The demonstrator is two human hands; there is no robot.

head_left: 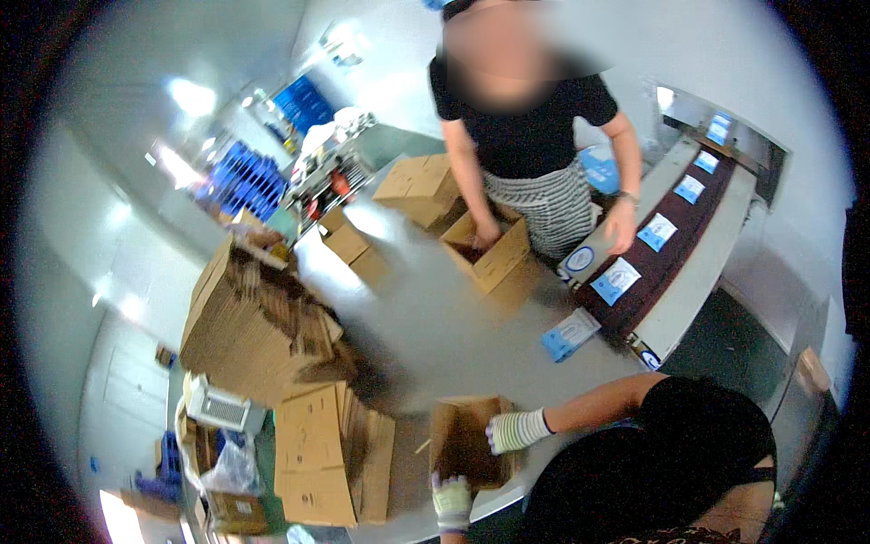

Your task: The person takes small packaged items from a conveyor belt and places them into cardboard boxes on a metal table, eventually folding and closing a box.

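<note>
An open cardboard box (501,470) stands in front of me on the metal table, its inside dark. My left hand (450,504), in a pale striped knit glove, holds the box at its near left edge, fingers over the rim. At the right wall, my right hand (515,432) grips the rim in a matching glove, fingers curled toward the inside. What lies at the bottom of the box is too dark to make out.
Flattened cartons (313,453) stand left of my box, with a larger cardboard stack (245,317) behind. Across the metal table (408,304), a co-worker (530,127) reaches into another open box (503,263). A conveyor (693,240) carries blue-and-white packets; one packet (571,335) lies at its end.
</note>
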